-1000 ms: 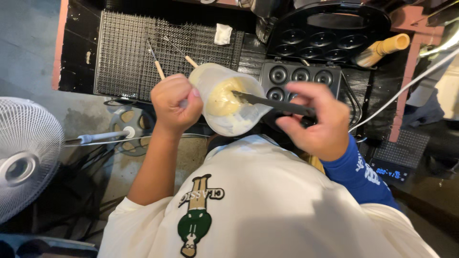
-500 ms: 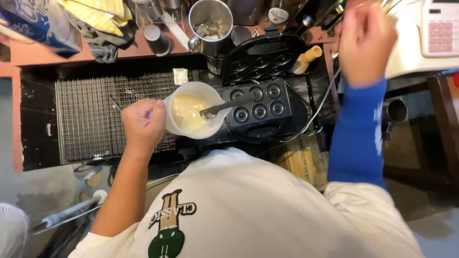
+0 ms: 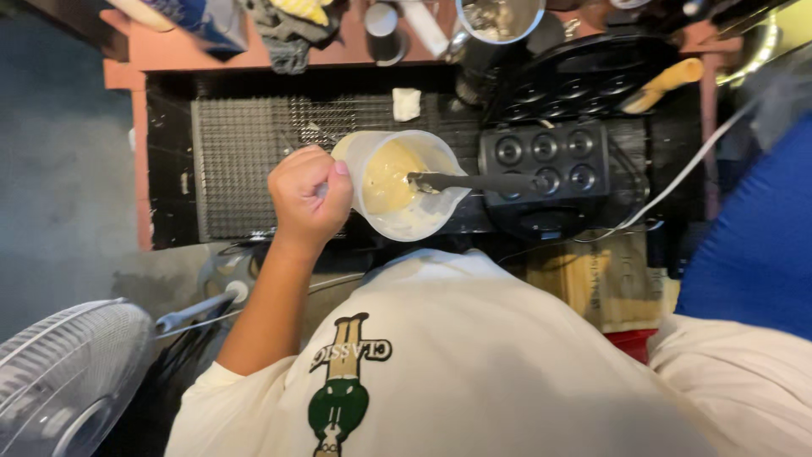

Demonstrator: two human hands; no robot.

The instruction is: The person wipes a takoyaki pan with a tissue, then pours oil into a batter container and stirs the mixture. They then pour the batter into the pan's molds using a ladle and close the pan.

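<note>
Left hand (image 3: 309, 196): clenched on the jug's (image 3: 404, 184) handle, holding it level beside the mould (image 3: 545, 159).
Spatula (image 3: 474, 181): rests in the batter (image 3: 389, 176), handle over the mould.
Right hand: out of view.

Right hand out of frame; only the blue sleeve (image 3: 753, 245) shows, blurred and cut by the right edge. Left hand (image 3: 309, 193) covers the measuring cup (image 3: 404, 188) handle. Spoon (image 3: 474, 181) tip buried in batter. White fan (image 3: 63, 381) cropped bottom-left. Metal cup (image 3: 499, 17) and shelf clutter cut by top edge; contents unreadable.
</note>
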